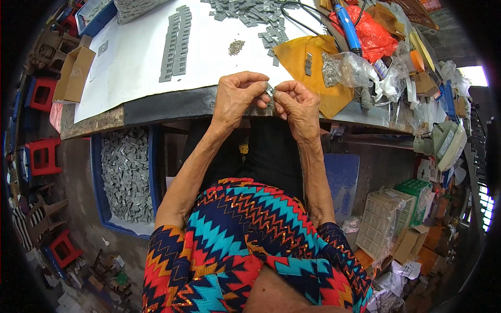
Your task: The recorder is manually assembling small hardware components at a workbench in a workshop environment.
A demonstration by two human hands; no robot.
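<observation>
Part: small grey clip (269, 91), pinched between both hands at the table (156, 104) edge.
Left hand (237, 96): at 9 o'clock, fingertips closed on it.
Right hand (295, 101): at 3 o'clock, equally near (clip's axis unclear).

Straight beyond the fingers (265, 89) the white sheet (209, 57) on the table (156, 107) lies bare, with open room up to a small heap of tiny bits (236, 47). Left of that stand rows of grey parts (176, 44). Right of the fingers, a yellow bag (334, 94) and clear plastic bags (349, 70) crowd close.
</observation>
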